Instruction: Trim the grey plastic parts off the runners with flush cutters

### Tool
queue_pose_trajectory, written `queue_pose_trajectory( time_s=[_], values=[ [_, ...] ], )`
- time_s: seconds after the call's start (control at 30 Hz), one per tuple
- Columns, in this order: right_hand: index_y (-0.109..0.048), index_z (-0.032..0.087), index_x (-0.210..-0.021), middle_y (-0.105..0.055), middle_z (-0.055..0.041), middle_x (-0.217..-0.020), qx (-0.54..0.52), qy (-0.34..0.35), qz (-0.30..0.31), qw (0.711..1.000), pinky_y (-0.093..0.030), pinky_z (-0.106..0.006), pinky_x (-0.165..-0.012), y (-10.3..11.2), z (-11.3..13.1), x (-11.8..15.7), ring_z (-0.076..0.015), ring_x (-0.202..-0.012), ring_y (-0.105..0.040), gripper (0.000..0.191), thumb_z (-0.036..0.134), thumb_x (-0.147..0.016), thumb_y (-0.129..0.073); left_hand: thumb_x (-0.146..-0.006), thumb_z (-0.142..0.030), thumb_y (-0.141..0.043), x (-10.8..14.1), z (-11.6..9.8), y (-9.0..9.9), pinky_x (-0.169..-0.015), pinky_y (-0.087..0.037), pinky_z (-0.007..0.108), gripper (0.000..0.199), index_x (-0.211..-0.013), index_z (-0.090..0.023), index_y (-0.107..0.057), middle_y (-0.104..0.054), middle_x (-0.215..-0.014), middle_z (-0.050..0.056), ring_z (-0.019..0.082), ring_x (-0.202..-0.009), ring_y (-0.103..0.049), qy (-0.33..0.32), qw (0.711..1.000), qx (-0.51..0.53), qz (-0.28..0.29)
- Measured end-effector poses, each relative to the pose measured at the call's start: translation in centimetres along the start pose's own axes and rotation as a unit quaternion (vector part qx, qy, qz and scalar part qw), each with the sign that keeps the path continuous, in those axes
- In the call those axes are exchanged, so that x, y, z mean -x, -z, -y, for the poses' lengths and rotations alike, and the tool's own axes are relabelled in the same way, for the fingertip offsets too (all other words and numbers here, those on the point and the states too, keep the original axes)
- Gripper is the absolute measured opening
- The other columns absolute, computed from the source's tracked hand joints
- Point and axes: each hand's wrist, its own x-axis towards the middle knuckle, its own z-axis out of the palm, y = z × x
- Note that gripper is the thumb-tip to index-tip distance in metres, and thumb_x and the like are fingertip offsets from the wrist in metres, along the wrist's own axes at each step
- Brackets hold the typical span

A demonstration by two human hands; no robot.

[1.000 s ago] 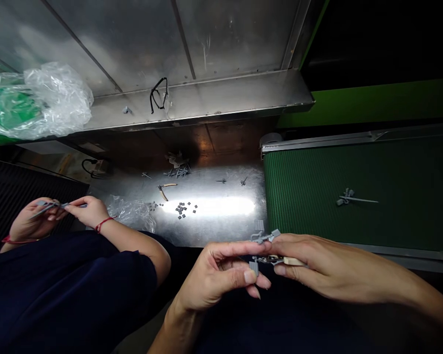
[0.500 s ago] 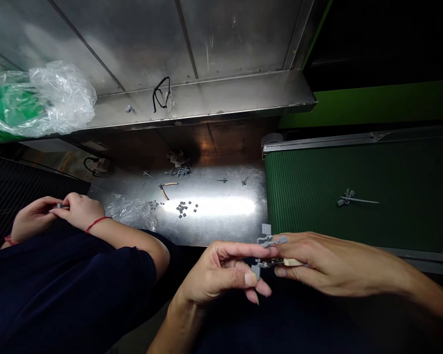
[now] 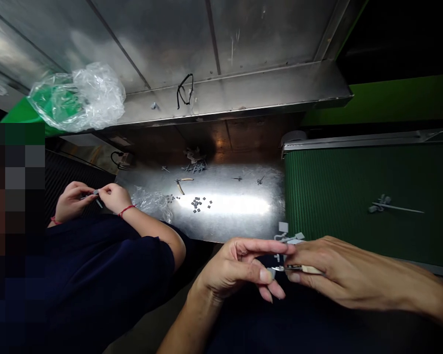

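My left hand point(image 3: 236, 270) is closed, its thumb pinching a small grey flat tab point(image 3: 272, 274). Above its index finger a grey plastic part point(image 3: 283, 227) with square tabs sticks up, partly hidden by the fingers; whether the pinched tab is joined to it I cannot tell. In my right hand point(image 3: 328, 263) is a pair of nippers point(image 3: 312, 270) with cream handles, the metal jaws right against the pinched tab. The tips of both hands meet in front of my body.
Several loose grey squares point(image 3: 196, 202) and another pair of nippers point(image 3: 185, 186) lie on the metal table point(image 3: 236, 226). At right, a grey sword-like part point(image 3: 398, 207) rests on the green belt point(image 3: 335, 177). A co-worker's hands point(image 3: 114, 197) hold a grey piece at left.
The view has swung left, so everything sits further right. The nippers' jaws now show against the pinched tab, and the grey part above has turned slightly. The co-worker's hands have lifted a little.
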Motion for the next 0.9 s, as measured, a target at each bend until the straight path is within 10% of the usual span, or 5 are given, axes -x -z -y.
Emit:
queue_pose_trajectory(
  time_s=[0.13,0.33,0.5,0.9],
  values=[
    [-0.063,0.025,-0.090,-0.066,0.0007,-0.085,0.014,-0.008,0.055,0.998,-0.041,-0.031,-0.072,-0.2,-0.3,-0.4,-0.0164,-0.077,-0.059,0.028,0.036,-0.103,-0.042,-0.075,-0.017,-0.080,0.2,0.3,0.5,-0.055,-0.059,0.019,0.041,-0.115,-0.021,-0.076,-0.067,-0.133,0.016,0.016,-0.068,-0.076,-0.036,0.999,-0.007,-0.038],
    [-0.063,0.021,-0.084,-0.061,-0.0003,-0.077,-0.061,-0.074,-0.013,0.995,-0.038,-0.028,-0.063,0.9,-1.4,0.9,-0.0144,-0.068,-0.052,0.030,0.045,-0.098,-0.051,-0.072,-0.018,-0.082,0.2,1.1,1.5,-0.055,-0.057,0.017,0.029,-0.101,-0.016,-0.081,-0.074,-0.120,0.017,0.015,-0.065,-0.074,-0.050,0.994,0.003,-0.097],
    [-0.063,0.021,-0.113,-0.060,-0.0010,-0.084,-0.255,-0.141,-0.146,0.945,-0.044,-0.026,-0.064,-0.8,-2.0,0.4,-0.0146,-0.072,-0.054,0.043,0.057,-0.091,-0.057,-0.073,-0.019,-0.081,-0.3,1.2,1.7,-0.058,-0.057,0.019,0.018,-0.090,-0.011,-0.082,-0.079,-0.095,0.015,0.015,-0.065,-0.073,-0.027,0.992,-0.032,-0.117],
    [-0.064,0.017,-0.099,-0.057,0.0018,-0.077,-0.358,-0.161,-0.153,0.907,-0.041,-0.024,-0.064,-3.3,-1.6,-1.1,-0.0118,-0.070,-0.048,0.036,0.050,-0.085,-0.069,-0.078,-0.022,-0.078,-1.9,1.7,1.8,-0.066,-0.057,0.024,0.012,-0.084,-0.012,-0.078,-0.078,-0.076,0.009,0.015,-0.065,-0.072,-0.004,0.987,-0.091,-0.130]
  ],
)
